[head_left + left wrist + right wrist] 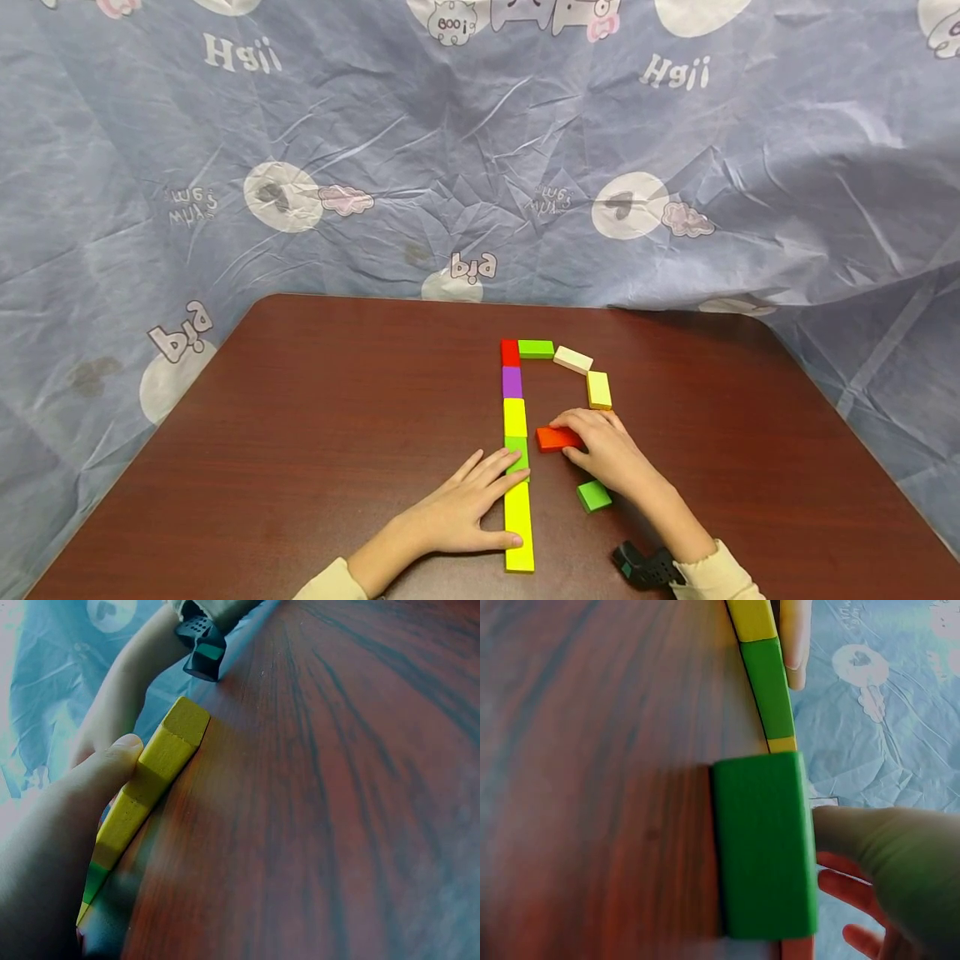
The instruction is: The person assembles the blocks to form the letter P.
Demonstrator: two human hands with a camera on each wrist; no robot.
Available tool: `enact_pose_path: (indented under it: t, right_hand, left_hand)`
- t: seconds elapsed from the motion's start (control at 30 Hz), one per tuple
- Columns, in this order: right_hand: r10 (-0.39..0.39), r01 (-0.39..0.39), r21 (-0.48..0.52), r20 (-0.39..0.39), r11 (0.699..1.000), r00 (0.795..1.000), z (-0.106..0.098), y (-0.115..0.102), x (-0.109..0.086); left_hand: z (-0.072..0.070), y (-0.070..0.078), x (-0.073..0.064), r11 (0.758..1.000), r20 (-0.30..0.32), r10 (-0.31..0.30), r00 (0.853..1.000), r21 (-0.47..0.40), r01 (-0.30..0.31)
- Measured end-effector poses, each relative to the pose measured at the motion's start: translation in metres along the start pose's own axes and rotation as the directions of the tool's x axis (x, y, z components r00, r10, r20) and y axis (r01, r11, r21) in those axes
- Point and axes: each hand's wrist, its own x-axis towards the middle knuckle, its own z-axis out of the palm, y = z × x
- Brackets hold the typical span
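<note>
A straight column of flat blocks runs away from me, with a red block [511, 353], a purple block [512, 382], a yellow block [514, 417], a green block [517, 454] and a long yellow stretch [518, 521] at the near end. My left hand [461, 508] lies spread across its lower part, fingertips on the green and thumb [124, 750] on the yellow. My right hand [606, 450] pinches an orange-red block [553, 439] between thumb and fingers, right of the column. Its right end is hidden under the hand.
From the column's top, a light green block [536, 349], a cream block [573, 359] and a pale yellow block [599, 389] curve rightward. A loose green block [594, 496] lies below my right hand. A black device [645, 567] sits at the right wrist. Printed cloth [420, 167] hangs behind the table.
</note>
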Motion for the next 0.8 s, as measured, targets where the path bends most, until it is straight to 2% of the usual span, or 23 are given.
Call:
enact_pose_path:
  t: [0.1,0.17,0.23,0.3,0.4,0.6,0.8]
  right_hand:
    - [0.107,-0.107,0.013,-0.065,0.994,0.992,-0.003,0.003,-0.002]
    - [0.208,-0.208,0.014,-0.094,0.978,0.974,-0.005,0.005,-0.004]
    - [0.29,-0.29,0.015,-0.091,0.957,0.953,-0.007,0.008,-0.006]
    - [0.327,-0.326,0.024,-0.068,0.945,0.942,-0.008,0.01,-0.008]
    - [0.322,-0.32,0.05,-0.04,0.946,0.946,-0.008,0.013,-0.01]
    - [0.282,-0.277,0.082,-0.049,0.957,0.958,-0.006,0.014,-0.01]
    - [0.269,-0.264,0.095,-0.038,0.96,0.962,-0.007,0.013,-0.01]
  left_hand:
    - [-0.001,0.0,0.0,1.0,-0.013,0.002,1.0,0.002,-0.002]
    - [-0.001,0.0,0.0,1.0,-0.02,0.005,1.0,0.006,-0.005]
    - [-0.002,0.0,-0.001,1.0,-0.023,0.004,1.0,0.006,-0.004]
    - [-0.002,0.0,-0.001,1.0,-0.023,0.005,1.0,0.01,-0.005]
    - [-0.002,0.0,-0.001,1.0,-0.019,0.007,1.0,0.01,-0.007]
    - [0.0,-0.001,-0.001,1.0,-0.019,0.008,1.0,0.013,-0.008]
    - [0.0,-0.001,0.0,1.0,-0.014,0.005,1.0,0.004,-0.005]
